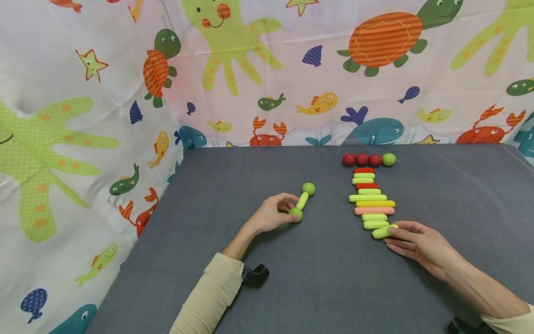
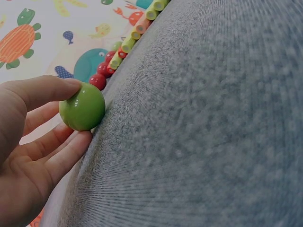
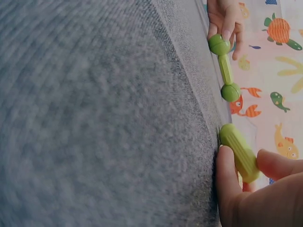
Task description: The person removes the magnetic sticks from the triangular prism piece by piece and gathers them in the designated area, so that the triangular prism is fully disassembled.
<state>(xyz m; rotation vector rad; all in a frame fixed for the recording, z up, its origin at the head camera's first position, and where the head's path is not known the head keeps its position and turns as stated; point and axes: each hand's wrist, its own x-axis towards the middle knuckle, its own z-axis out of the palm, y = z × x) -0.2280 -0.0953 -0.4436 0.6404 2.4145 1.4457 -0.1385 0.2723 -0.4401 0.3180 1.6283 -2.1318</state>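
Two hands are working the green pieces on the grey table (image 1: 233, 185).
We are pinching the near ball (image 2: 82, 107) of the ball-and-rod piece (image 1: 302, 202) between left hand (image 1: 273, 213) fingertips, steadying it; beyond them sits its far ball. Our right hand (image 1: 419, 243) is gripping the nearest green rod (image 1: 384, 231), thumb and fingers clamped, at the row of rods (image 1: 372, 199).

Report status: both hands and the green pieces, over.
Left hand grips near ball of the ball-stick-ball piece. Right hand pinches a green stick at the row's near end. Nothing blocking between them.
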